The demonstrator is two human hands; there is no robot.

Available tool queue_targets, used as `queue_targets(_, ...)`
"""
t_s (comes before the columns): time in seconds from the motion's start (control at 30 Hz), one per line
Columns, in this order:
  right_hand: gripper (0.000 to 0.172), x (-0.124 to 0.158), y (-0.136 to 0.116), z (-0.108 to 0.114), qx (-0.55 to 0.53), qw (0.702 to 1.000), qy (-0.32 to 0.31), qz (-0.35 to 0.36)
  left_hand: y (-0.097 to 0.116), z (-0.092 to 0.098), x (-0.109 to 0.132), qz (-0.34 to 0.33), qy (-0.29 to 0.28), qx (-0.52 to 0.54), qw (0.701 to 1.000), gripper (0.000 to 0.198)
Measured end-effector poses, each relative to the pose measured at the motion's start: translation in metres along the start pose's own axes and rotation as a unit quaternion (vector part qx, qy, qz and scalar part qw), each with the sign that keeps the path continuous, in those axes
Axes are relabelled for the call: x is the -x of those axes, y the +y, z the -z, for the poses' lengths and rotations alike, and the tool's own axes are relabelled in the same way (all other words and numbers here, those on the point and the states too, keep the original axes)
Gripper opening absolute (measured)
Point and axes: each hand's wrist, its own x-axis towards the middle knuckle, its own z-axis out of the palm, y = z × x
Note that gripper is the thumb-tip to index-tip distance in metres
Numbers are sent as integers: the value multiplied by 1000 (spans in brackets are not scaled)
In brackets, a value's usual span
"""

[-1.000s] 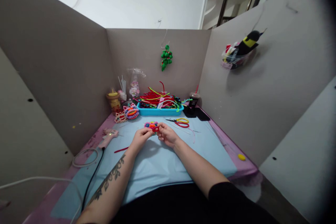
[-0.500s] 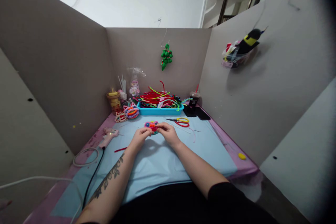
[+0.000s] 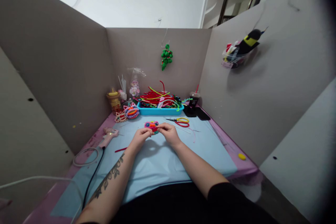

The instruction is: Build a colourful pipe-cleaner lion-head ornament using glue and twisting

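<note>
Left-hand fingers [image 3: 147,131]: closed in a pinch on the lower left edge of the fuzzy figure [image 3: 151,124]. Right-hand fingers [image 3: 160,127]: closed on its right edge, by the red part. The exact contact points are too small to tell.

The fuzzy figure, pink and blue with a red patch, is held between both hands just above the blue mat [image 3: 157,164] at the middle of the table [image 3: 228,148]. The left hand [image 3: 140,137] and right hand [image 3: 170,133] sit near each other, with both forearms running back toward the person.

Change noted: a second ago the right hand sat a little lower, with its fingers at the red part under the figure. They have since come up to the figure's side. Over the last half second nothing visibly moved. Judgement: the work is at a fine, steady stage, with both hands committed to the figure and neither free for a tool.

Surroundings:
- The scissors [image 3: 181,122] lie on the mat just beyond the right hand.
- The blue tray [image 3: 160,111] of pipe cleaners [image 3: 157,98] stands against the back wall.
- Two finished faces [image 3: 130,111] sit to the left of the tray.
- A glue gun [image 3: 108,137] lies at the left edge, its cord trailing toward the person.
- A short red stick [image 3: 121,149] lies near the left wrist.
</note>
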Motion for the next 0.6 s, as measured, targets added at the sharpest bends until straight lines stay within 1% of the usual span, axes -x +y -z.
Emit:
queue_targets(0.27,6,-1,4,0,3,1000,6,-2,-2,0,0,-6,-7,-12,1000,17)
queue_targets(0.43,6,-1,4,2,26,1000,-6,15,-6,2,-2,-22,-9,-32,999,19)
queue_targets(0.53,14,-1,1,4,90,994,-32,46,-10,3,-2,-47,-14,-88,995,22)
queue_targets(0.6,24,0,0,5,168,979,-52,104,-13,4,-1,-86,-12,-165,982,21)
